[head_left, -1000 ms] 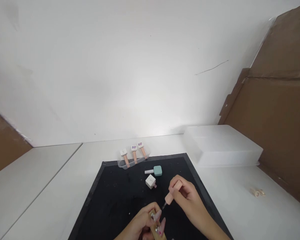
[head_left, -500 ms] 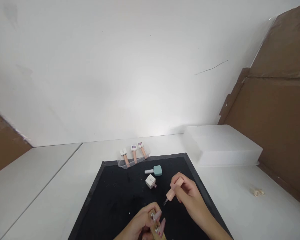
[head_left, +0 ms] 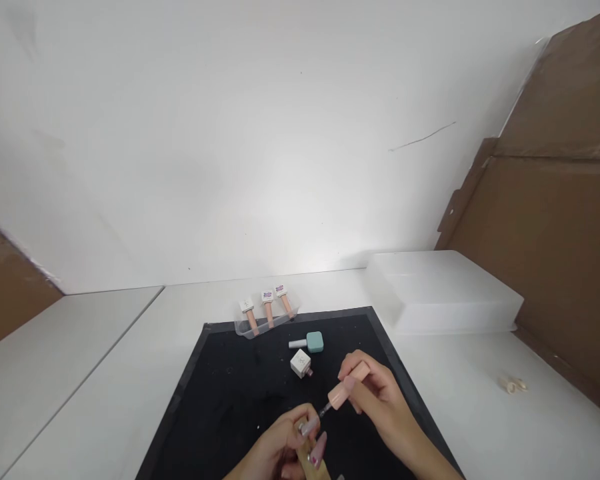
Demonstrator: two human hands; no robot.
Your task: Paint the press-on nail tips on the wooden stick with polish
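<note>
My right hand (head_left: pixel 377 400) holds a peach nail polish brush cap (head_left: pixel 347 387), its thin brush tip pointing down-left at the false nails. My left hand (head_left: pixel 275 450) grips a wooden stick (head_left: pixel 311 467) that carries several pink false nails (head_left: pixel 313 440) at the bottom edge of the view. The brush tip touches or nearly touches the upper nail. Both hands hover over a black mat (head_left: pixel 230 400). An open white square polish bottle (head_left: pixel 301 364) lies on the mat just beyond my hands.
A teal bottle with a white cap (head_left: pixel 310 343) lies on the mat. Three peach-capped bottles (head_left: pixel 267 308) sit in a clear tray at the mat's far edge. A translucent plastic box (head_left: pixel 443 290) stands at the right; small beige rings (head_left: pixel 511 385) lie on the white table.
My right hand lifted the brush slightly away, then brought it back down-left so its tip meets the false nail. My left hand shifted slightly with the stick.
</note>
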